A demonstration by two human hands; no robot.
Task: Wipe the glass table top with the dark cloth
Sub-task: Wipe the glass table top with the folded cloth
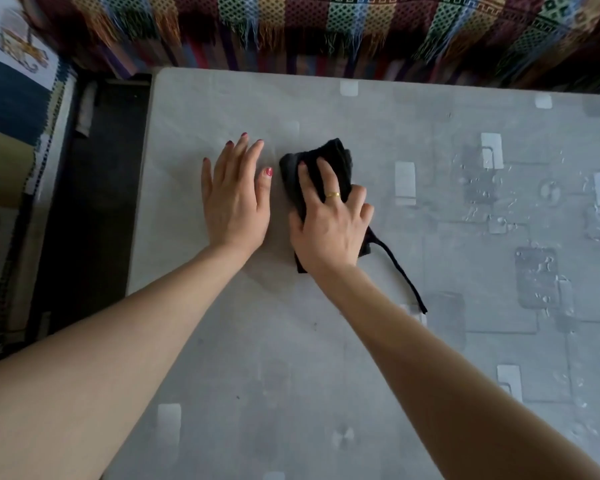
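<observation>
The glass table top is pale grey with light rectangular patches and fills most of the view. A folded dark cloth lies on it left of centre, with a thin dark strip trailing toward the lower right. My right hand presses down on the cloth, fingers curled over it, a gold ring on one finger. My left hand rests flat on the glass just left of the cloth, fingers spread, holding nothing.
Water droplets and streaks cover the right part of the glass. A striped, fringed sofa throw runs along the table's far edge. Dark floor and a patterned rug lie past the left edge.
</observation>
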